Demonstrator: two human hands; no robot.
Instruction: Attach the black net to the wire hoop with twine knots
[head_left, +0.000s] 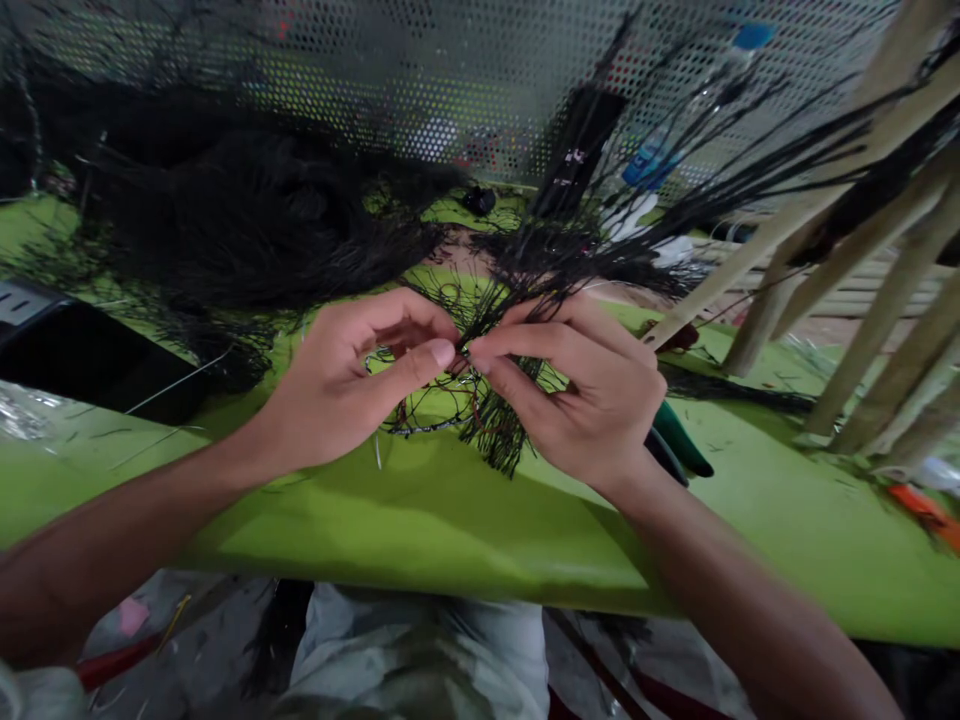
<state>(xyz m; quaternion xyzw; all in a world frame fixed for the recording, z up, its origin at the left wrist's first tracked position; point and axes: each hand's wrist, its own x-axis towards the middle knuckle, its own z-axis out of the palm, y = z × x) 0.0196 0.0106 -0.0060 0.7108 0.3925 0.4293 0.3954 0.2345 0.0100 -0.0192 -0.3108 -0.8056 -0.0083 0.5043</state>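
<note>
left hand (349,375) and right hand (592,385) bare, slim fingers, short nail showing on left thumb (441,353). forearms (735,570) bare too. pale greyish sleeve (41,692) edge in bottom-left corner. lap clothing (510,640) pale grey, mottled dull green mid-lap, soft folds. blurry, can't tell shirt from trousers.

A smooth, bright green work surface with a rounded front edge (450,520) carries a large tangled heap of fine black strands (247,210), a black rectangular box (97,350), crumpled clear plastic (26,412) and, far right, a slim bright orange object (926,515).
</note>
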